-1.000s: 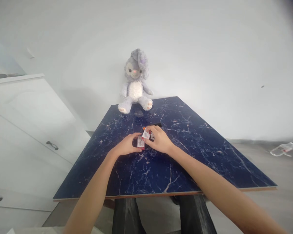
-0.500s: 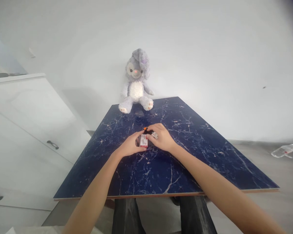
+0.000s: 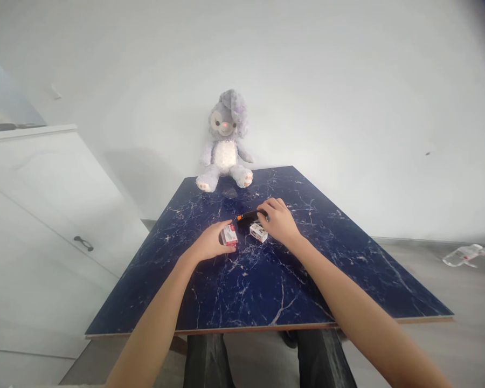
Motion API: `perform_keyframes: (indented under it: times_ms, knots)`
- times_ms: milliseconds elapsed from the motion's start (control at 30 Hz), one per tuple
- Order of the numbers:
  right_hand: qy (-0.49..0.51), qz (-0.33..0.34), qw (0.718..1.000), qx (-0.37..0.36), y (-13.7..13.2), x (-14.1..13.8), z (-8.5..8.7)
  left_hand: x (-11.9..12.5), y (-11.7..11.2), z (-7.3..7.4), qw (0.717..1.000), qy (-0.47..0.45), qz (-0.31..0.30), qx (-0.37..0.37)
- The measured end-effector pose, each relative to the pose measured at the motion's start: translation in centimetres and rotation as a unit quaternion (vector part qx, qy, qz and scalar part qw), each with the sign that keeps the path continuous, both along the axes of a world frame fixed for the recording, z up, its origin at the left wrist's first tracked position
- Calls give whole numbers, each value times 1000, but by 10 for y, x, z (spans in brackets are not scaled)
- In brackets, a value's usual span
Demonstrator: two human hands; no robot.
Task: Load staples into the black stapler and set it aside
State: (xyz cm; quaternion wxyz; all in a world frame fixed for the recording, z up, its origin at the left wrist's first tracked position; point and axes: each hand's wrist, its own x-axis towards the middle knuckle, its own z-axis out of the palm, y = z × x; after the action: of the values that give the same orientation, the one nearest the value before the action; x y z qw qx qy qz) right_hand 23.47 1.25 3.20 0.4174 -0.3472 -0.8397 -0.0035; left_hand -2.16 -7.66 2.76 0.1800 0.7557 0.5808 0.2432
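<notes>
My left hand (image 3: 212, 240) is closed round a small red and white box (image 3: 228, 235), thumb and fingers at its ends, low over the blue marbled table (image 3: 242, 291). To the right, my right hand (image 3: 278, 218) grips the right end of a slim black tool (image 3: 249, 215) with an orange tip (image 3: 239, 217) pointing left. Its exact kind is unclear, since the fingers cover one end. Below the tool, a white box (image 3: 259, 233) with dark print sits on the table, close to my right thumb.
A grey plush toy (image 3: 225, 145) sits at the table's far edge against the wall. A white cabinet (image 3: 44, 226) stands on the left. Clear plastic bottles (image 3: 464, 255) lie on the floor at right.
My right hand has moved right, away from the box in my left hand. More of the black tool and the white box shows. My left hand has shifted slightly left with its box.
</notes>
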Motion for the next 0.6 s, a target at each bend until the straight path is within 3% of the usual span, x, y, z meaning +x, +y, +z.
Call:
perform_keyframes:
  times_ms: [100,267,367,467,533,600]
  knots:
    - [-50,12,998,-45,-12,2,2,-13,3,-3,999,18,39,-1]
    - [-138,63,983,-105,-18,-6,-14,-12,1,-4,1000,-15,16,-19]
    - [-92,98,981,-138,-20,-11,-16,-3,-1,-2,1000,-14,-4,-20]
    - [-15,131,977,-166,-22,-12,-8,0,-2,0,1000,-1,-25,-12]
    - [49,116,973,-192,-22,-13,1,-4,-1,-2,1000,-3,-26,-12]
    - [101,55,971,-208,-16,-19,11,-11,1,-5,1000,-8,-10,-10]
